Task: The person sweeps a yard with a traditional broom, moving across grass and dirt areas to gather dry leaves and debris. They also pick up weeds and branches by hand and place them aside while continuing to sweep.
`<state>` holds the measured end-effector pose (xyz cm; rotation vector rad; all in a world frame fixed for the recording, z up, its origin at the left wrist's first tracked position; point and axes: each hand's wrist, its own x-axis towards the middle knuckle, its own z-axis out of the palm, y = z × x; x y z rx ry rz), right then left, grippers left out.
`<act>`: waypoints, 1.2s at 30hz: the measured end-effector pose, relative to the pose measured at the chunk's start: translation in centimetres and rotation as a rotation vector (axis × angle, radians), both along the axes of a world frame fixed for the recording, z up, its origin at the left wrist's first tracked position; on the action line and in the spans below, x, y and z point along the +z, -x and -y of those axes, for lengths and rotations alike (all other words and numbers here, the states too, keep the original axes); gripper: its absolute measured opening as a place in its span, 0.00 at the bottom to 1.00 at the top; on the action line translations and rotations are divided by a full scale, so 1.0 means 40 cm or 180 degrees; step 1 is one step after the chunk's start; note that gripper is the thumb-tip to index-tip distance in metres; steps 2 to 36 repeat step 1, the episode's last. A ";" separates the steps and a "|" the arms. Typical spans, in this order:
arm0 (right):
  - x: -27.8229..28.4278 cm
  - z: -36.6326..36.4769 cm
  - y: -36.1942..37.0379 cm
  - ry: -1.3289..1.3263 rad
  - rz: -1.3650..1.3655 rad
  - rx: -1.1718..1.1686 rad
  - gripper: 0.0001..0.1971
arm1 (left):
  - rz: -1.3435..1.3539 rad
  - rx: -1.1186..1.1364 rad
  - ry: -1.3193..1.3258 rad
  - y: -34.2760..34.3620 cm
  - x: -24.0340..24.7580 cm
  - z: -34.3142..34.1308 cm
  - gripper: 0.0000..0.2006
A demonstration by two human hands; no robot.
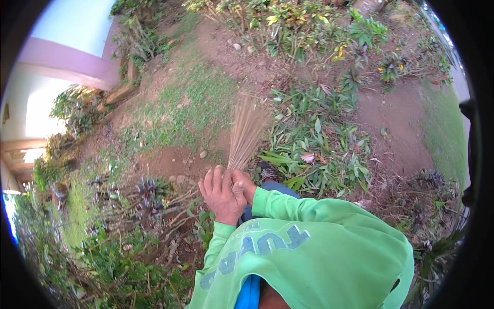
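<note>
A stick broom [245, 131] of thin tan bristles fans out ahead of me over the soil, its tips slightly blurred. My left hand [222, 196] is closed around its bound end. Close beside it, my right hand [244, 183] grips the same end, partly hidden behind the left. To the right of the bristles lies a heap of cut green leaves [321, 141], with a few brown and pinkish ones among them. My dark shoe [267, 171] stands at the near left edge of that heap.
Patchy grass [193, 105] and bare soil spread to the left. Leafy shrubs [293, 23] grow at the far side. Purple-leaved plants [150, 193] and woody stems stand near left. A pale building wall [77, 59] rises at far left. Small stones [203, 154] dot the soil.
</note>
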<state>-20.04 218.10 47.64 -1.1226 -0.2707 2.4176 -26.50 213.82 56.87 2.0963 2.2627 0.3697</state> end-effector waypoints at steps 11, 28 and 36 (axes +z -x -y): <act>0.004 -0.030 -0.008 -0.0030 0.0042 -0.0063 0.18 | 0.0226 0.0150 -0.0052 -0.010 -0.010 -0.006 0.31; 0.004 -0.030 -0.008 -0.0030 0.0042 -0.0063 0.18 | 0.0226 0.0150 -0.0052 -0.010 -0.010 -0.006 0.31; 0.004 -0.030 -0.008 -0.0030 0.0042 -0.0063 0.18 | 0.0226 0.0150 -0.0052 -0.010 -0.010 -0.006 0.31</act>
